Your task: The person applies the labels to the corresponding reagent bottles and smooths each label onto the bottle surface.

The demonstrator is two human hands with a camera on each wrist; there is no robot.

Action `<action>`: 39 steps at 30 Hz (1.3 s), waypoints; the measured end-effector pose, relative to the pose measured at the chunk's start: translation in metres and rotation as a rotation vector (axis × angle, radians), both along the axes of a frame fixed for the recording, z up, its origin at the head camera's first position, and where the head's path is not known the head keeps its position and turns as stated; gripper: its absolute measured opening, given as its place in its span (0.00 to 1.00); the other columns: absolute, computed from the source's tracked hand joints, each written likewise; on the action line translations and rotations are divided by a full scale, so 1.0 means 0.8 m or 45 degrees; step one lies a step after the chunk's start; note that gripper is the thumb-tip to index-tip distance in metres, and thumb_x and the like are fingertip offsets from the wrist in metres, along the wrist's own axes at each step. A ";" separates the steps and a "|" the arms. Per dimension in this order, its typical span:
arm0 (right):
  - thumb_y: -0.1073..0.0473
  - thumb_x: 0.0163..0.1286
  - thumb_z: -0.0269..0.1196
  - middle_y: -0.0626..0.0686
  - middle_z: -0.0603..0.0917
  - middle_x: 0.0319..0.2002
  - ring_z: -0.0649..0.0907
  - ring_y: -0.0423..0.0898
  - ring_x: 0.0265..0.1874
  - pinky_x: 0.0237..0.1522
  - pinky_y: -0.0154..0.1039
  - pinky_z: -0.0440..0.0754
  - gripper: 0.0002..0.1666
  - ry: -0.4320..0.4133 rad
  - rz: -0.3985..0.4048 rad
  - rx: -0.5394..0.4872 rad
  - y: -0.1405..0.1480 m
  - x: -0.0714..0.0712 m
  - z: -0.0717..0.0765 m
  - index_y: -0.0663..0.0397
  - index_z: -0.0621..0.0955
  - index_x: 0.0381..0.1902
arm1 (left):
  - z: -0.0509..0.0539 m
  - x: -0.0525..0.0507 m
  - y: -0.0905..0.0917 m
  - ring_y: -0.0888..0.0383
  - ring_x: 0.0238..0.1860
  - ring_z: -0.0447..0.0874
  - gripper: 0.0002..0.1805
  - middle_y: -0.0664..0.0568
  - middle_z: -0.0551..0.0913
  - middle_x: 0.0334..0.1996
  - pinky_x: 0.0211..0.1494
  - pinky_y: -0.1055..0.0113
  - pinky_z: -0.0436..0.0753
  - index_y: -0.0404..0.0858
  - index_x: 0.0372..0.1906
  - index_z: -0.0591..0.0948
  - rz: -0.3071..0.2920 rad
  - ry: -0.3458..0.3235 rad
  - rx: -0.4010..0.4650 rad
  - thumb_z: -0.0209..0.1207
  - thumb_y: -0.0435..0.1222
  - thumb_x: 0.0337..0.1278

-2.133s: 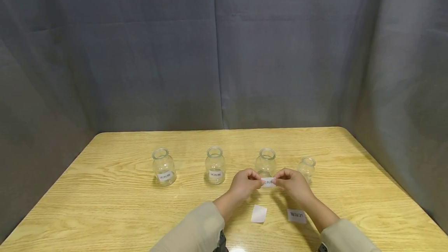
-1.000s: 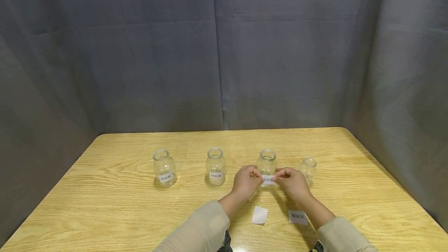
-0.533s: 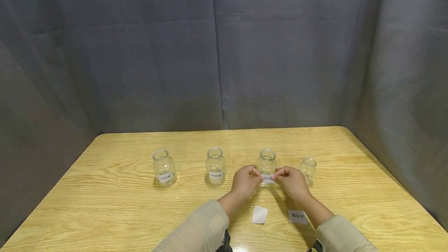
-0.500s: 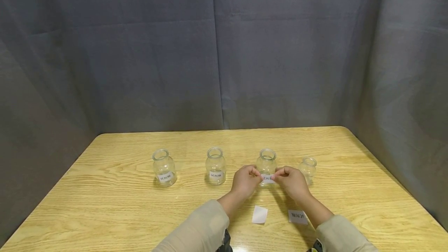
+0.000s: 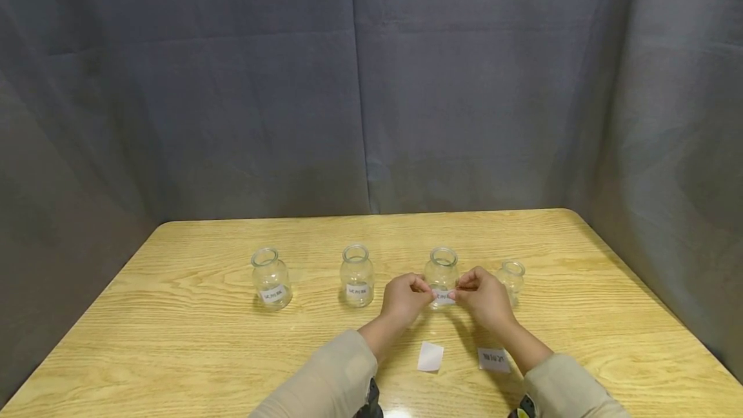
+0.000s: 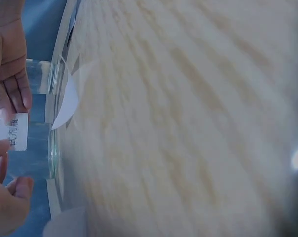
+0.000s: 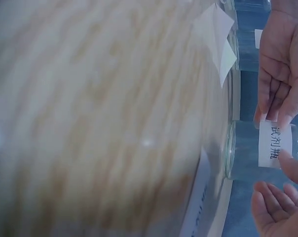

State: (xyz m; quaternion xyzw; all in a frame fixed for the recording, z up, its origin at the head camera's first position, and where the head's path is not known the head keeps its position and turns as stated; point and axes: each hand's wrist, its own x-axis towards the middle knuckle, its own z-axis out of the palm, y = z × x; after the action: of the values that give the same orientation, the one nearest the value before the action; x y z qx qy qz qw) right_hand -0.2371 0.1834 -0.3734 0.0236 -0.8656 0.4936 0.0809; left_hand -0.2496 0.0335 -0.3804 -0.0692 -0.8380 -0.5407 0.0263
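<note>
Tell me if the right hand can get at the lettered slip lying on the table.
Probably yes: the lettered slip lies on the table near the right forearm, with nothing visible on top. The right hand holds a label at a jar, though, so it would likely let go first.

Jars (image 5: 442,272) look like smooth, glossy glass; labels (image 5: 443,296), matt paper; tabletop (image 5: 203,340), smooth, lightly glossy wood; curtain (image 5: 261,115) and sleeves (image 5: 322,376), matt cloth.

Grey-blue cloth (image 5: 232,95) (lightly creased) behind and beside a wood-grain table (image 5: 191,340).
</note>
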 end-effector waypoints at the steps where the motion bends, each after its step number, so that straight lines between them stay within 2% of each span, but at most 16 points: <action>1: 0.68 0.50 0.64 0.61 0.78 0.36 0.79 0.54 0.35 0.33 0.38 0.78 0.17 -0.005 0.012 -0.006 0.001 0.000 0.000 0.68 0.71 0.37 | 0.000 -0.001 -0.001 0.52 0.42 0.74 0.06 0.48 0.78 0.43 0.36 0.70 0.75 0.38 0.20 0.76 -0.001 0.002 0.002 0.63 0.31 0.40; 4: 0.68 0.49 0.64 0.63 0.77 0.38 0.78 0.55 0.36 0.34 0.37 0.78 0.25 -0.012 0.047 -0.013 0.003 -0.001 0.000 0.70 0.68 0.46 | 0.000 -0.003 -0.003 0.57 0.37 0.74 0.09 0.51 0.78 0.39 0.32 0.73 0.73 0.37 0.22 0.73 -0.018 -0.008 0.018 0.64 0.31 0.39; 7: 0.67 0.49 0.64 0.62 0.77 0.38 0.78 0.54 0.36 0.34 0.37 0.78 0.30 -0.018 0.073 0.006 0.004 -0.004 -0.002 0.69 0.68 0.50 | 0.000 -0.005 -0.006 0.58 0.36 0.73 0.12 0.53 0.76 0.36 0.35 0.71 0.75 0.37 0.29 0.72 -0.050 -0.030 0.047 0.65 0.31 0.39; 10: 0.65 0.49 0.65 0.60 0.77 0.38 0.77 0.54 0.38 0.37 0.39 0.77 0.30 -0.021 0.108 0.019 0.007 -0.006 -0.004 0.69 0.70 0.50 | 0.000 -0.007 -0.007 0.56 0.39 0.73 0.20 0.52 0.76 0.37 0.39 0.69 0.75 0.36 0.40 0.72 -0.083 -0.054 0.060 0.65 0.32 0.38; 14: 0.62 0.49 0.65 0.63 0.76 0.41 0.75 0.57 0.42 0.41 0.43 0.75 0.28 -0.012 0.174 0.010 0.012 -0.009 -0.006 0.69 0.71 0.48 | -0.001 -0.009 -0.008 0.55 0.41 0.74 0.28 0.49 0.77 0.40 0.42 0.68 0.75 0.35 0.50 0.71 -0.144 -0.026 -0.031 0.66 0.34 0.37; 17: 0.61 0.48 0.65 0.66 0.75 0.45 0.74 0.60 0.46 0.44 0.46 0.74 0.28 -0.018 0.206 0.004 0.014 -0.011 -0.009 0.67 0.71 0.46 | -0.002 -0.011 -0.010 0.55 0.41 0.74 0.28 0.48 0.76 0.41 0.42 0.68 0.75 0.33 0.50 0.72 -0.187 0.014 -0.093 0.65 0.35 0.38; 22: 0.59 0.50 0.64 0.67 0.73 0.47 0.73 0.60 0.47 0.44 0.45 0.73 0.33 -0.031 0.251 0.040 0.016 -0.015 -0.013 0.70 0.68 0.52 | -0.002 -0.014 -0.012 0.55 0.40 0.74 0.28 0.47 0.76 0.41 0.39 0.68 0.76 0.33 0.48 0.72 -0.209 0.032 -0.135 0.66 0.35 0.36; 27: 0.58 0.48 0.65 0.66 0.75 0.45 0.76 0.58 0.44 0.40 0.41 0.76 0.34 0.012 0.246 0.114 0.015 -0.018 -0.011 0.73 0.69 0.50 | -0.003 -0.018 -0.014 0.53 0.41 0.76 0.27 0.45 0.78 0.39 0.41 0.67 0.76 0.33 0.46 0.72 -0.211 0.095 -0.191 0.67 0.32 0.34; 34: 0.60 0.47 0.66 0.66 0.77 0.42 0.76 0.58 0.43 0.39 0.41 0.76 0.30 0.015 0.262 0.101 0.014 -0.020 -0.007 0.73 0.72 0.46 | 0.001 -0.016 -0.016 0.50 0.41 0.76 0.26 0.44 0.79 0.38 0.40 0.67 0.77 0.33 0.45 0.73 -0.203 0.073 -0.190 0.66 0.29 0.33; 39: 0.59 0.44 0.67 0.65 0.78 0.40 0.78 0.56 0.41 0.39 0.41 0.77 0.29 0.023 0.257 0.145 0.015 -0.022 -0.004 0.71 0.74 0.43 | 0.004 -0.016 -0.015 0.51 0.39 0.77 0.25 0.44 0.79 0.36 0.38 0.68 0.77 0.33 0.44 0.73 -0.203 0.108 -0.213 0.66 0.29 0.31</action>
State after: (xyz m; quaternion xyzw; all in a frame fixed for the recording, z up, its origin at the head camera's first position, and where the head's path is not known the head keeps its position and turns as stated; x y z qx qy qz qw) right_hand -0.2548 0.1952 -0.3770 0.1196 -0.8847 0.4490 0.0373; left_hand -0.2623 0.0214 -0.3773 -0.1604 -0.8701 -0.4659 0.0126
